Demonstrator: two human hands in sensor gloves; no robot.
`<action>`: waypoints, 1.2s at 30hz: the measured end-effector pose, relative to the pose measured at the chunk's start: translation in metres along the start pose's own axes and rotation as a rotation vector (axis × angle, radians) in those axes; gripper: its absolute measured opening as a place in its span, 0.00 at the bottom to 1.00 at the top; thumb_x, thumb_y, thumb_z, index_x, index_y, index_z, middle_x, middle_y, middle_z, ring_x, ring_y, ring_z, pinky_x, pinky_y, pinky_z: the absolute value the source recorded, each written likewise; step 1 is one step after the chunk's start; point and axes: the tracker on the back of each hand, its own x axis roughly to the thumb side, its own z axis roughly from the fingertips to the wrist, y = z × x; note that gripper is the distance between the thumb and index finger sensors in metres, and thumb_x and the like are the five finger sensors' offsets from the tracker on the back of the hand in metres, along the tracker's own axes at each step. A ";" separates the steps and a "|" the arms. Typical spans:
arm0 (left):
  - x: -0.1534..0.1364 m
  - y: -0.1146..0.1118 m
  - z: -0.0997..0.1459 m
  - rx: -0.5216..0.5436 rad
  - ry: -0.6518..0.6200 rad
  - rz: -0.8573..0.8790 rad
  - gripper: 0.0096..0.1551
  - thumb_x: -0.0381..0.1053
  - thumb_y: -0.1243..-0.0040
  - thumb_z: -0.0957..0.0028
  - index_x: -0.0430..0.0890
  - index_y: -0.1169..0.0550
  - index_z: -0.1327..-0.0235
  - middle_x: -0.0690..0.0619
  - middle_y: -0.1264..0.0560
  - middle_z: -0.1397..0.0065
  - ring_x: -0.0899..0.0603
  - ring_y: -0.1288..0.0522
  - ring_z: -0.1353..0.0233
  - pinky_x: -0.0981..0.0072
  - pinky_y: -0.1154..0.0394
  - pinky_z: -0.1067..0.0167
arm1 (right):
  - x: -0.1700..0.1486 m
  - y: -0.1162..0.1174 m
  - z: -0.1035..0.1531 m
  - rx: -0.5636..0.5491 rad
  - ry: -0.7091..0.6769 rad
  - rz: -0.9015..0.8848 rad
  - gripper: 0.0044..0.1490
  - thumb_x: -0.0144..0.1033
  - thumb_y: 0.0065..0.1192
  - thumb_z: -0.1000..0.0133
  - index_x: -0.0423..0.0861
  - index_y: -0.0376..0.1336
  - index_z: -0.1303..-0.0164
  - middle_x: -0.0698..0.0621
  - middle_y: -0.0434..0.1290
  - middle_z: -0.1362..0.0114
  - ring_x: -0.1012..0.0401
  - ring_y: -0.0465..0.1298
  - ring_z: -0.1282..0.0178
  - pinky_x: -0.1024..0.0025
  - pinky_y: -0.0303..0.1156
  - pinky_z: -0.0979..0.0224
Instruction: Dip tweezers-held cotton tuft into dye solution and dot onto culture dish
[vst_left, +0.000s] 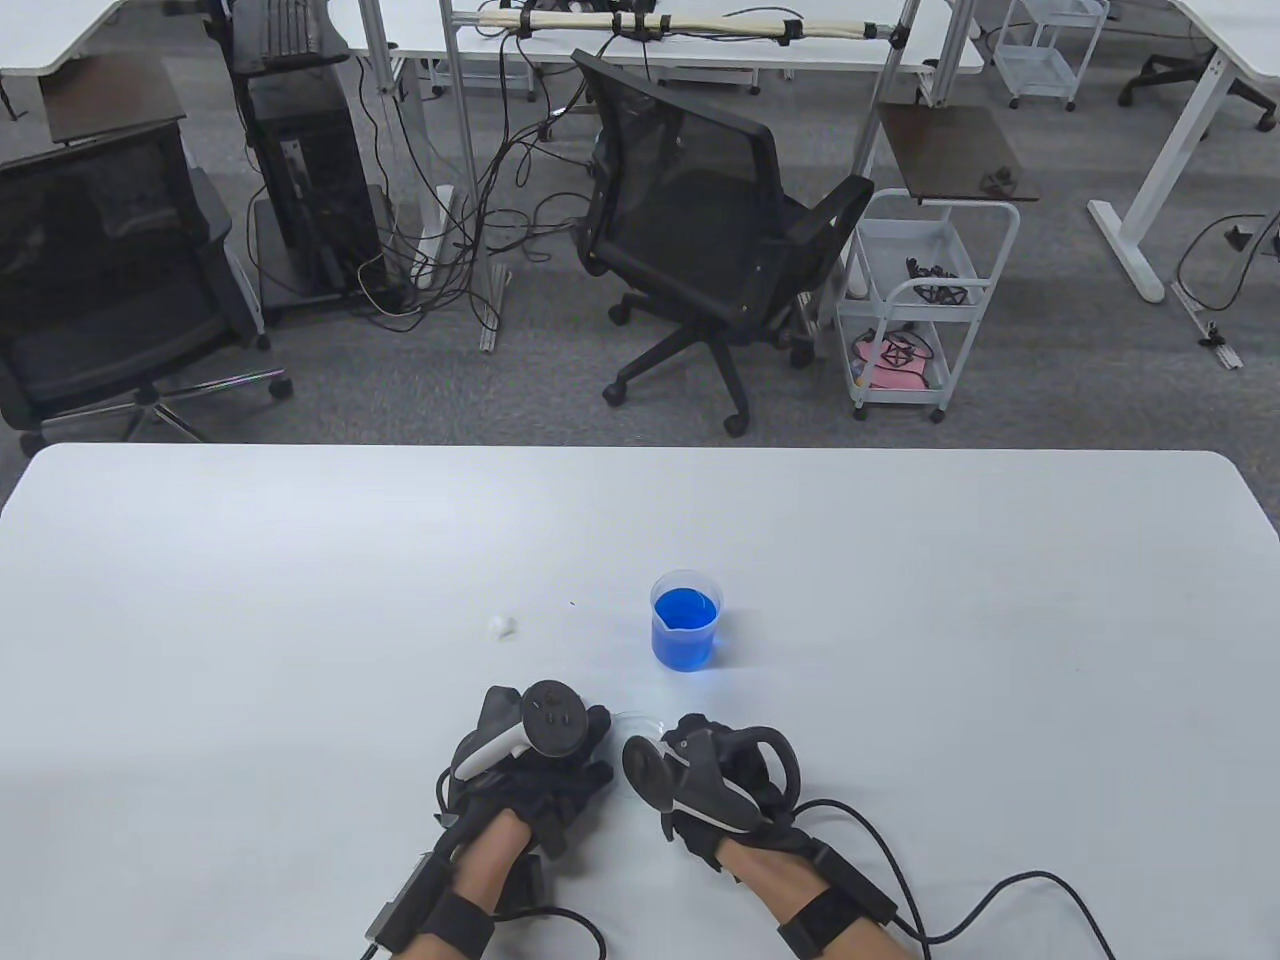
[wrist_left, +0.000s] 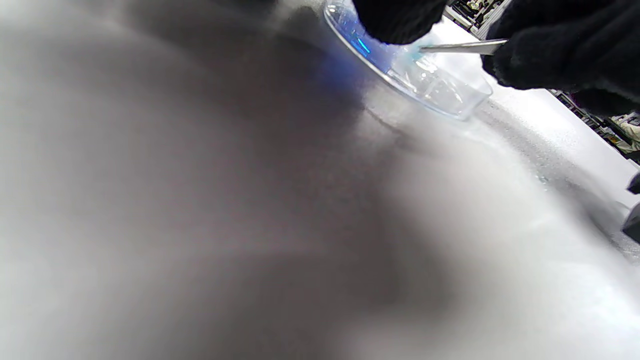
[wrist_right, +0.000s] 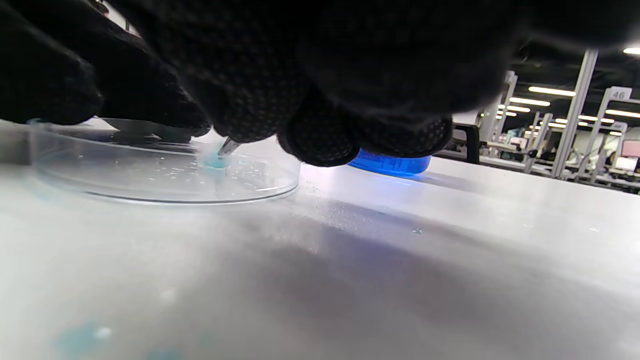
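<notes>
Blue-dyed cotton tuft (wrist_right: 216, 161) touching culture dish (wrist_right: 150, 185) floor, pinched by tweezers (wrist_left: 462, 47) in right hand (vst_left: 725, 785), left hand (vst_left: 535, 760) fingers on dish rim, grip unclear.

You have two gloved hands, left (vst_left: 530, 770) and right (vst_left: 720, 785), one pair of tweezers (wrist_left: 462, 47), one clear dish (wrist_right: 165, 172), one beaker (vst_left: 686, 620) of blue dye far of the dish, and two cotton tufts: a white one (vst_left: 501, 627) far left, a dyed one (wrist_right: 216, 161) in the dish.
</notes>
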 end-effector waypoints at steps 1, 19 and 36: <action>0.000 0.000 0.000 0.000 0.000 0.000 0.39 0.54 0.52 0.33 0.47 0.54 0.16 0.37 0.63 0.11 0.26 0.66 0.18 0.20 0.64 0.33 | -0.001 -0.001 0.000 -0.004 0.003 -0.003 0.25 0.36 0.76 0.65 0.32 0.85 0.72 0.34 0.85 0.58 0.61 0.82 0.78 0.68 0.81 0.78; 0.000 0.000 0.000 0.001 -0.002 0.002 0.39 0.54 0.52 0.33 0.47 0.53 0.16 0.37 0.63 0.11 0.26 0.66 0.18 0.20 0.64 0.33 | -0.004 0.000 -0.004 -0.006 0.023 0.000 0.25 0.36 0.76 0.65 0.32 0.86 0.72 0.34 0.85 0.58 0.61 0.82 0.78 0.68 0.81 0.78; 0.000 0.000 0.000 0.000 0.000 0.001 0.39 0.54 0.52 0.33 0.47 0.54 0.16 0.37 0.63 0.11 0.26 0.66 0.18 0.20 0.64 0.33 | -0.017 -0.003 -0.002 -0.013 0.046 -0.016 0.25 0.36 0.76 0.65 0.32 0.86 0.72 0.34 0.85 0.58 0.61 0.82 0.78 0.68 0.81 0.78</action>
